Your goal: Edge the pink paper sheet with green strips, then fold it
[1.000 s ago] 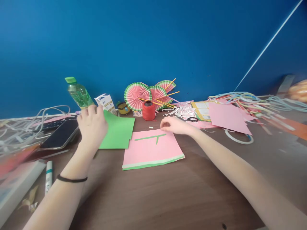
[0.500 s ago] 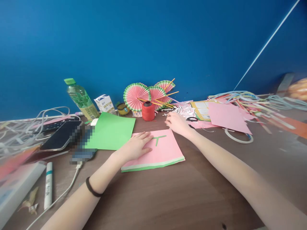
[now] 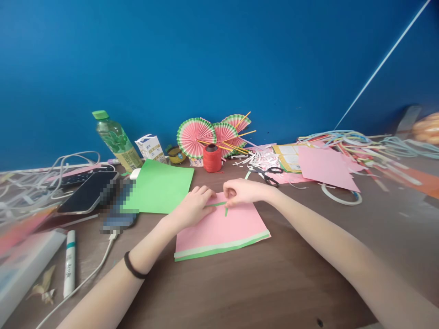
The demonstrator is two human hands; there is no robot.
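A pink sheet (image 3: 219, 233) with pale and green bands along its near edge lies on the table before me. Thin green paper strips (image 3: 226, 212) rest on its upper part. My left hand (image 3: 195, 205) bears down on the sheet's left side, fingers slightly bent and holding nothing, near one strip's left end. Over the upper right of the sheet, my right hand (image 3: 243, 191) is pinched, thumb and index tips at the green strip. Another green end shows just behind this hand. A green sheet (image 3: 164, 187) lies left of my left hand.
Behind stand a red thread spool (image 3: 212, 159), pleated watermelon-coloured fans (image 3: 196, 136) and a tilted green bottle (image 3: 116, 141). Black scissors (image 3: 270, 176) lie beyond my right hand near paper scraps. Phones, cables and a marker (image 3: 69, 265) are at left; pink paper (image 3: 327, 167) is at right.
My right hand has come back from the scissors area to the green strip on the pink sheet and closed into a pinch. The pink sheet has shifted slightly toward me. Left fingers have bent.
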